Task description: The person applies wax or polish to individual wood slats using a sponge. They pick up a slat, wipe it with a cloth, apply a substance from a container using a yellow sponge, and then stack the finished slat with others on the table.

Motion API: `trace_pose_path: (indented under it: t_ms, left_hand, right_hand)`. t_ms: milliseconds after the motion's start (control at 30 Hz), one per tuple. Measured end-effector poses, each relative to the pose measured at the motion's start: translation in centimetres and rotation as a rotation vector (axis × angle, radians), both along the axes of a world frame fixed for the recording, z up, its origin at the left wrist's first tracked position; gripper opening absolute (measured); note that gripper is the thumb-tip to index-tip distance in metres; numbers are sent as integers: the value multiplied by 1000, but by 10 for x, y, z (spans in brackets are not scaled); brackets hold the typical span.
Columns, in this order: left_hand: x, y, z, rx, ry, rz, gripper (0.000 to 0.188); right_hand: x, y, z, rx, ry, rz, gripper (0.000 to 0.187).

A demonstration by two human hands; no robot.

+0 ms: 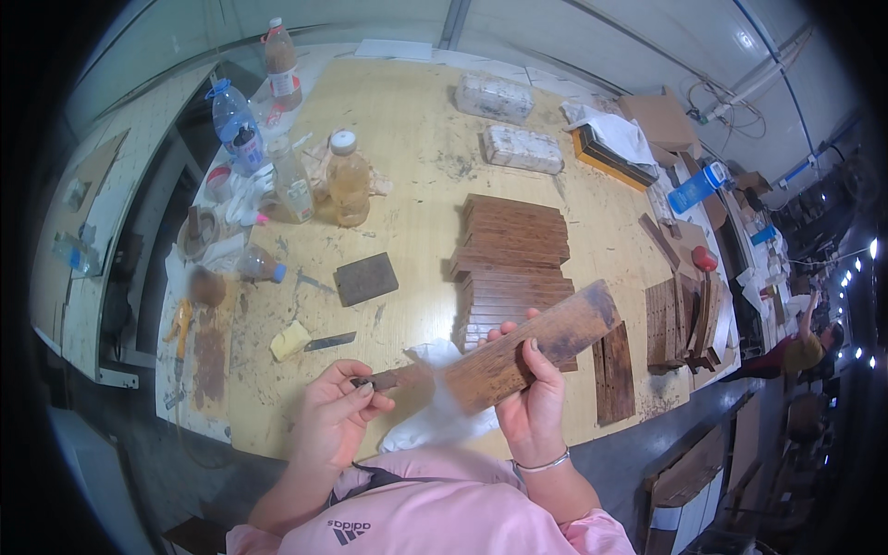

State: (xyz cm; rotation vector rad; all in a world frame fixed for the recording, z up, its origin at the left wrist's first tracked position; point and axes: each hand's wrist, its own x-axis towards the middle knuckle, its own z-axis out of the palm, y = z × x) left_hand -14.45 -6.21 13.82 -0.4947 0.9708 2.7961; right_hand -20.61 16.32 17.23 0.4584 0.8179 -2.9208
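Observation:
My right hand point(535, 407) is closed round a brown wooden board point(541, 344), tilted up to the right with dark patches on its face. In my left hand point(338, 412), fingers and thumb pinch a thin brown strip-like tool point(400, 376); its far end blurs near the board's lower left end, so contact is unclear. Beneath them a white cloth point(435, 427) lies at the table's near edge. Beyond the board sit stacked grooved wooden pieces point(513, 231). Another dark board point(614, 370) lies just right of it.
A dark flat block point(366, 278), a yellow lump point(290, 340) and a thin blade point(330, 341) lie left. Several bottles, including an amber one point(349, 185), stand at the far left. Two wrapped blocks point(523, 149) sit far back; curved wooden pieces point(708, 314) lie right.

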Motion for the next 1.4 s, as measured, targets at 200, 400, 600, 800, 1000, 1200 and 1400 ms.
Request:
trace_pose_path:
  t_ms: [200, 400, 600, 800, 1000, 1200, 1400]
  left_hand:
    - [3, 6, 1, -61, -21, -62, 11]
    - [7, 16, 8, -324, 103, -23, 11]
    - [14, 17, 8, -435, 202, -43, 12]
    - [14, 20, 4, -501, 226, -21, 11]
    - [14, 21, 4, -556, 239, 26, 11]
    - [13, 21, 4, -575, 225, 44, 11]
    - [13, 20, 4, -621, 267, 34, 11]
  right_hand:
    - [1, 2, -1, 25, 45, -30, 43]
    - [3, 2, 2, 26, 53, -61, 44]
    - [3, 0, 4, -1, 58, -68, 43]
    - [3, -1, 3, -40, 68, -65, 41]
    - [2, -2, 2, -43, 48, -62, 39]
    - [1, -3, 1, -64, 54, -52, 38]
    - [1, -3, 0, -57, 57, -43, 37]
